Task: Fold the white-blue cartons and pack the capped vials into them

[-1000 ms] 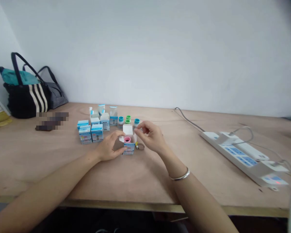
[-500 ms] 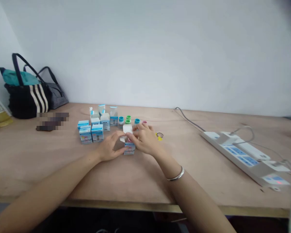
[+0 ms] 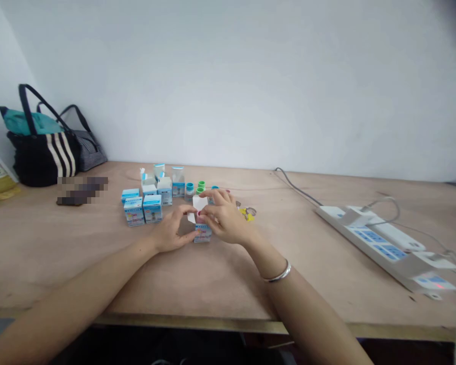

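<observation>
A small blue-and-white carton [image 3: 202, 233] stands upright on the table with its white top flaps raised. My left hand [image 3: 171, 230] is closed about its left side, thumb low on the front and fingers by a side flap. At its mouth shows a pink-capped bottle [image 3: 199, 214], with the rest hidden in the carton. The fingertips of my right hand [image 3: 226, 218] pinch at this bottle. Just behind are small bottles with a blue cap [image 3: 189, 186] and green caps [image 3: 201, 184], partly covered by my right hand.
Several similar cartons [image 3: 152, 208] stand left of my hands, some with flaps up. Yellow-and-grey small items [image 3: 248, 214] lie right of my right hand. A power strip [image 3: 380, 243] with cables is at the right; a black bag [image 3: 41, 157] and a pixelated dark object [image 3: 81, 191] are at the left.
My right hand has shifted slightly at the carton's mouth, and its fingers have drawn together at the pink-capped bottle, which shows more clearly. My left hand has hardly moved.
</observation>
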A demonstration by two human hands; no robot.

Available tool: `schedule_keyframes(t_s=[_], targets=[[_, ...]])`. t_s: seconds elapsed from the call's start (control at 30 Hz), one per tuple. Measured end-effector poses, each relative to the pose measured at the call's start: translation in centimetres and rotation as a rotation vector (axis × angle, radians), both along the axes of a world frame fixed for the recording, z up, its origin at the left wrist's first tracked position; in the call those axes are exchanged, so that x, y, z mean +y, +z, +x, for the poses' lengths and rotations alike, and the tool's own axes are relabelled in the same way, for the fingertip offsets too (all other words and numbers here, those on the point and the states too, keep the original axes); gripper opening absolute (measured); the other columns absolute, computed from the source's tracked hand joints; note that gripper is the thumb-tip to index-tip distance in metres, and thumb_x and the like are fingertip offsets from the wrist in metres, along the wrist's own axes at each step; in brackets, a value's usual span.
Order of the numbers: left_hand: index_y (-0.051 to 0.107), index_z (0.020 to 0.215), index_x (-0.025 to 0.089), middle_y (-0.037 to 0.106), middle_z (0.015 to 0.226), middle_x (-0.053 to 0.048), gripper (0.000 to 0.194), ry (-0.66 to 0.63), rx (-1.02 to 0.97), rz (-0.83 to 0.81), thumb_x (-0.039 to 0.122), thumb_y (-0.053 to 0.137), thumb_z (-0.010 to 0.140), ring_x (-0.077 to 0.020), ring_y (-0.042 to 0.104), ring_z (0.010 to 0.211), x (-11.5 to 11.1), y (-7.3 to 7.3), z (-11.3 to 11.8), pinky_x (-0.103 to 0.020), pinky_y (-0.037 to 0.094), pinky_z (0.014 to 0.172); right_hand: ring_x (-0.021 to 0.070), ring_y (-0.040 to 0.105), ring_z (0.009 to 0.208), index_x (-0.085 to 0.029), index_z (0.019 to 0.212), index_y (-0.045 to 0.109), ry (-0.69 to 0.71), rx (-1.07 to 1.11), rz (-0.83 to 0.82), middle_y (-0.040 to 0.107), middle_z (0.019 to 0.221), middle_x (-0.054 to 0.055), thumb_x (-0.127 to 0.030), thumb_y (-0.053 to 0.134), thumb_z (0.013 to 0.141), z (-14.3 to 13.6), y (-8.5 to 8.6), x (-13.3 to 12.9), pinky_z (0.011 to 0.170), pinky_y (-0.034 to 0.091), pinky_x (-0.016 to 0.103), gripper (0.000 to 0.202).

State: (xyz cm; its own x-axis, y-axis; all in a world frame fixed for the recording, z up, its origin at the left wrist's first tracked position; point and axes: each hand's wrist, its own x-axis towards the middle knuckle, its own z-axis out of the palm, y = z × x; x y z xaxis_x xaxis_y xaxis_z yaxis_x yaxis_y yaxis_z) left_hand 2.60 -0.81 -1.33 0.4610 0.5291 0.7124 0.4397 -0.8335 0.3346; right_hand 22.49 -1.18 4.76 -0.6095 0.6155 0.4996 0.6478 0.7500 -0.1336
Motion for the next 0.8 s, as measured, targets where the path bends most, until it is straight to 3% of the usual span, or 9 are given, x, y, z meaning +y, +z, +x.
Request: schedule_keyframes(t_s=[0.17,0.27,0.4,0.5,0.6,0.67,0.8], targets=[[0.037,0.121,0.021,0.057,0.114,-0.010,0.054,0.007,0.018,-0.009,0.029,0.065,0.075,-0.0226,0.058,0.105,0.0,0.0,0.0,-0.039,0.049,0.090,0.0277,0.045,0.111,-0.024,0.084,0.071,-0.033,-0.018,-0.178,0.052,0.120,0.009,-0.034,0.050,0.087,0.2,-0.5,0.3,0.089,0.035,0.048,0.024],[0.038,0.120,0.021,0.057,0.114,-0.010,0.052,0.004,0.028,-0.010,0.027,0.065,0.075,-0.0228,0.058,0.106,0.0,0.1,-0.1,-0.039,0.049,0.090,0.0254,0.050,0.105,-0.021,0.077,0.070,-0.076,0.079,-0.125,0.056,0.113,0.009,-0.033,0.051,0.085,0.5,-0.3,0.3,0.088,0.037,0.044,0.023],[0.045,0.115,0.021,0.055,0.116,-0.010,0.042,-0.025,0.079,0.027,0.024,0.062,0.077,-0.0225,0.055,0.110,0.0,0.5,-0.2,-0.038,0.047,0.094,0.0166,0.055,0.074,-0.017,0.066,0.061,-0.234,0.301,-0.087,0.061,0.074,0.005,-0.029,0.052,0.081,2.0,-0.1,0.8,0.068,0.042,0.029,0.021],[0.049,0.116,0.023,0.053,0.118,-0.009,0.038,-0.033,0.130,0.045,0.023,0.059,0.079,-0.0212,0.055,0.109,-0.1,0.6,-0.2,-0.036,0.047,0.093,0.0129,0.050,0.055,-0.018,0.055,0.055,-0.409,0.114,-0.275,0.055,0.055,0.000,-0.032,0.059,0.074,2.8,-0.8,1.3,0.054,0.035,0.024,0.024],[0.051,0.117,0.024,0.052,0.119,-0.009,0.037,-0.025,0.153,0.051,0.022,0.057,0.081,-0.0197,0.057,0.106,-0.2,0.6,-0.2,-0.034,0.049,0.090,0.0129,0.050,0.050,-0.019,0.049,0.053,-0.471,-0.077,-0.451,0.055,0.051,0.001,-0.039,0.067,0.066,2.7,-2.1,1.6,0.050,0.031,0.024,0.029],[0.051,0.115,0.023,0.052,0.118,-0.009,0.035,-0.026,0.146,0.049,0.022,0.058,0.080,-0.0202,0.056,0.107,-0.2,0.7,-0.2,-0.034,0.048,0.092,0.0137,0.050,0.049,-0.019,0.048,0.053,-0.473,-0.088,-0.460,0.055,0.050,0.001,-0.040,0.068,0.064,2.3,-2.8,1.6,0.048,0.031,0.025,0.031],[0.052,0.110,0.021,0.054,0.117,-0.009,0.032,-0.026,0.129,0.041,0.022,0.060,0.078,-0.0215,0.055,0.110,-0.3,0.8,-0.2,-0.037,0.047,0.095,0.0120,0.045,0.045,-0.018,0.041,0.046,-0.426,-0.074,-0.430,0.049,0.044,0.000,-0.024,0.064,0.064,1.7,-3.0,1.3,0.047,0.029,0.024,0.030]])
